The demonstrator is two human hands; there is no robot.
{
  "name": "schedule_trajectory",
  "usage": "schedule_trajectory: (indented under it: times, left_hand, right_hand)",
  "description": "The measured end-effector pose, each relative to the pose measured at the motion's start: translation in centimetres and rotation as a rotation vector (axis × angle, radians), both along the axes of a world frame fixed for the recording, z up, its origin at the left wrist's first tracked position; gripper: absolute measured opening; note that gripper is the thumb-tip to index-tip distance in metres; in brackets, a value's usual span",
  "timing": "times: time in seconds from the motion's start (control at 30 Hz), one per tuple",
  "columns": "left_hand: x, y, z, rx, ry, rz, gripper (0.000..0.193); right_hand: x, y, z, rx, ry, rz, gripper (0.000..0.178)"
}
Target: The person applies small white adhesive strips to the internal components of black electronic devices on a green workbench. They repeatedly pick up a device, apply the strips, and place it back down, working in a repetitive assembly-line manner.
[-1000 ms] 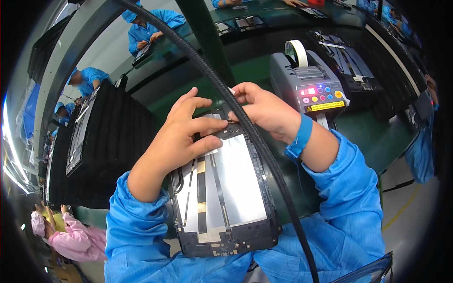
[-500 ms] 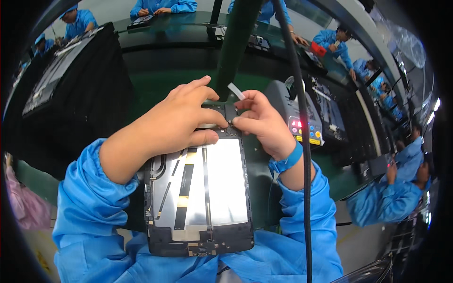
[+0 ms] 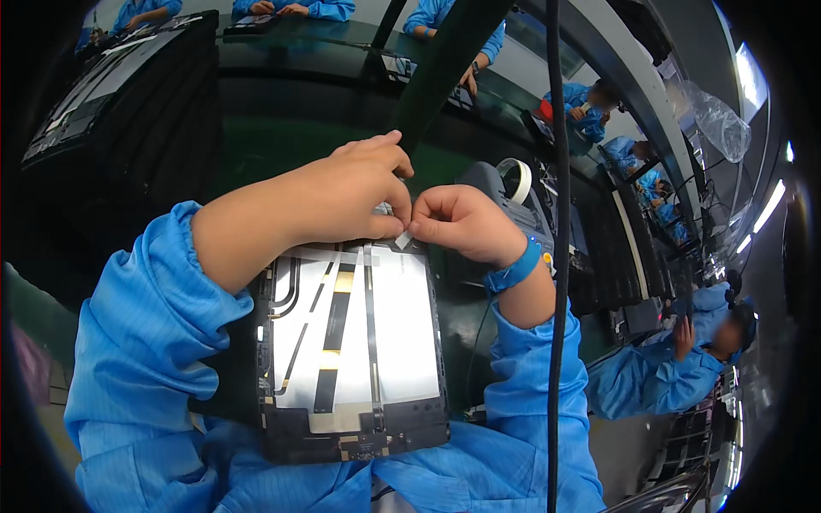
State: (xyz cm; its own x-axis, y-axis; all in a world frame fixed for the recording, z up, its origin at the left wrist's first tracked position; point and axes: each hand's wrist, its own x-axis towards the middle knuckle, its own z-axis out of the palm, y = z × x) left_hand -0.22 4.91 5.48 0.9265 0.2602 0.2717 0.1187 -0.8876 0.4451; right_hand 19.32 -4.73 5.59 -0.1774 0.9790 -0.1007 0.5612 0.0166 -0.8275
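Observation:
An opened tablet (image 3: 402, 342) lies before me, its silver inner plate showing with dark ribbon cables and gold patches. A small whitish strip of tape (image 3: 404, 240) hangs at the fingertips over the tablet's far edge. My right hand (image 3: 469, 224), with a blue band round the wrist, pinches it between thumb and forefinger. From the other side my left hand (image 3: 355, 197) reaches across the tablet's far left corner. Its thumb and forefinger are drawn together at the same strip, other fingers bent above. The hands hide most of the tablet's far end.
A grey tape dispenser (image 3: 492, 181) with a white roll stands beyond my right hand. High stacks of black trays (image 3: 184, 111) bearing panels rise at left, with more at right. A black cable (image 3: 556, 256) hangs down across the view. Co-workers in blue sit around the green tables.
My right hand has brought the strip of tape down to the tablet's far edge, where it held it raised before. The left fingertips have closed in beside it. The view has shifted.

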Motion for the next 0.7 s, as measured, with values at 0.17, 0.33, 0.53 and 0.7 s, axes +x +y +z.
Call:
schedule_trajectory:
  times: [0.17, 0.33, 0.53, 0.7]
  left_hand:
    - [0.5, 0.4, -0.8, 0.001, -0.061, -0.056, 0.010]
    - [0.8, 0.5, -0.6, -0.095, -0.085, -0.029, 0.008]
    - [0.4, 0.1, -0.7, 0.016, -0.136, -0.118, 0.015]
    - [-0.7, -0.1, -0.7, 0.152, -0.132, -0.114, 0.025]
  right_hand:
    - [-0.4, -0.4, -0.3, 0.098, -0.070, -0.016, 0.019]
    - [-0.9, -0.7, -0.8, 0.158, -0.090, -0.073, 0.017]
    - [-1.3, -0.9, -1.7, 0.166, -0.013, -0.156, 0.016]
    - [-2.1, -1.4, -1.5, 0.138, -0.006, -0.258, 0.014]
